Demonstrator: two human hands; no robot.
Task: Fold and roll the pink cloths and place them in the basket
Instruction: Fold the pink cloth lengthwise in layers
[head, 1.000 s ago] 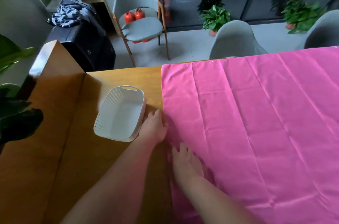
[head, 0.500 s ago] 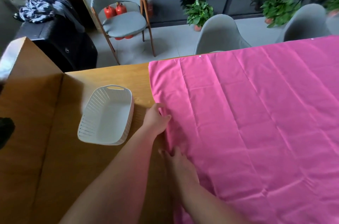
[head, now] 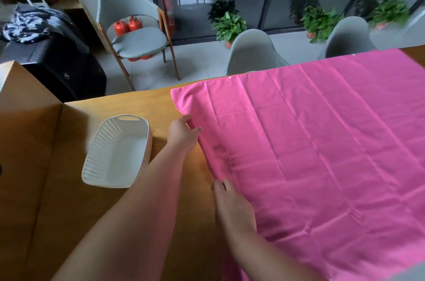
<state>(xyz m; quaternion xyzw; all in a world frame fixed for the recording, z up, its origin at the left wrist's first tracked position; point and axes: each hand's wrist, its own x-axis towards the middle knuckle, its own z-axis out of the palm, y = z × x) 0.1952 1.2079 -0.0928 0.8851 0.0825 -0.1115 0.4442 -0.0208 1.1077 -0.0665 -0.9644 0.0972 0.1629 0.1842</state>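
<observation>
A: Cloth, where?

B: One pink cloth [head: 322, 154] spread flat over the right part of the bench [head: 138, 106]. It has a grid of creases, and its far edge lies along the bench's far edge. The right side and near edge run out of view.

A: Left grip?

B: The left grip [head: 182, 134] is at the cloth's left edge, about halfway along. Thumb on top, fingers curled round the hem, so it's grasping the cloth. The edge is raised a little there.

A: Right grip?

B: The right grip [head: 232, 205] is on the same edge, nearer the person, back of hand up and lying on the fabric. The fingertips [head: 220, 185] reach the hem. They may be tucked under it, but the hand covers that spot, so I can't tell whether it's grasping or just resting.

A: Basket?

B: The white basket [head: 108, 133] sits on the bare wood left of the cloth, just beside the left forearm and apart from the cloth. Slotted walls, handle cut-out at the far end.

A: Background, quick.

B: A grey chair [head: 133, 34] stands beyond the bench with red fire extinguishers [head: 127, 25] behind it. Potted plants [head: 228, 25] are by the glass.
</observation>
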